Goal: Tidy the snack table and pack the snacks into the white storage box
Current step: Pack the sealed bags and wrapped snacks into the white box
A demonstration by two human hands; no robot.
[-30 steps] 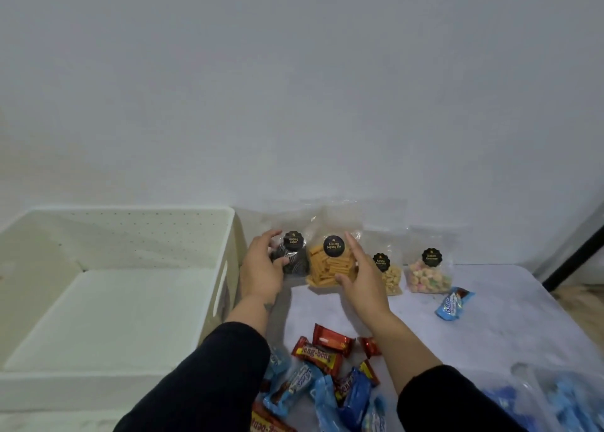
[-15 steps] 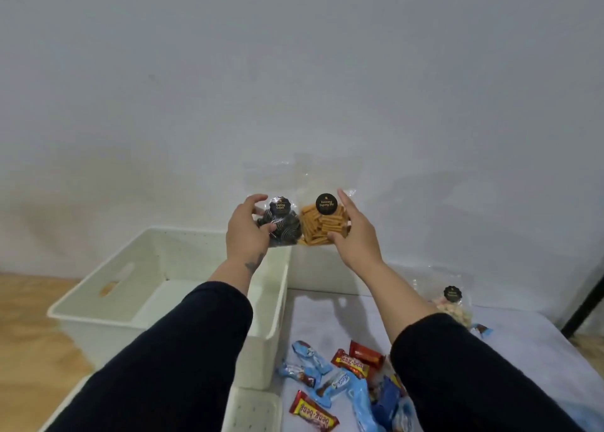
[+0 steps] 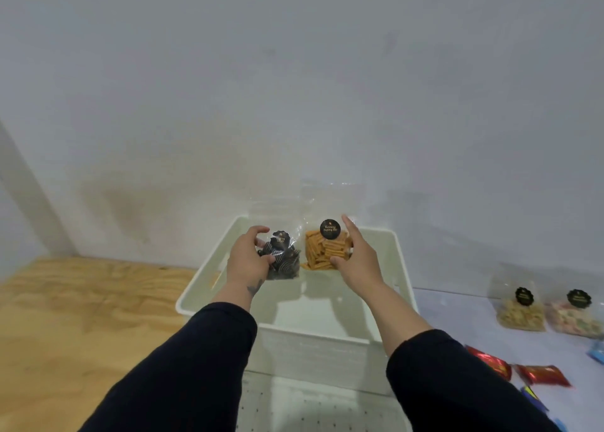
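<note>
My left hand (image 3: pixel 246 261) grips a clear bag of dark striped cookies (image 3: pixel 283 261). Beside it, my right hand (image 3: pixel 356 261) grips a clear bag of orange stick snacks (image 3: pixel 322 251) with a black round label. Both bags hang side by side above the inside of the white storage box (image 3: pixel 403 268), toward its far end. The box's floor below them looks bare.
Two more clear snack bags (image 3: pixel 521 310) (image 3: pixel 575 314) stand on the white table at the right, by the wall. Red candy wrappers (image 3: pixel 542 374) and blue ones lie at the lower right. A perforated white panel (image 3: pixel 294 408) lies in front of the box. Wooden floor (image 3: pixel 81 317) is at the left.
Both hands lifted the two bags off the table by the wall and carried them left over the box. They now sit lower, inside the box's outline.
</note>
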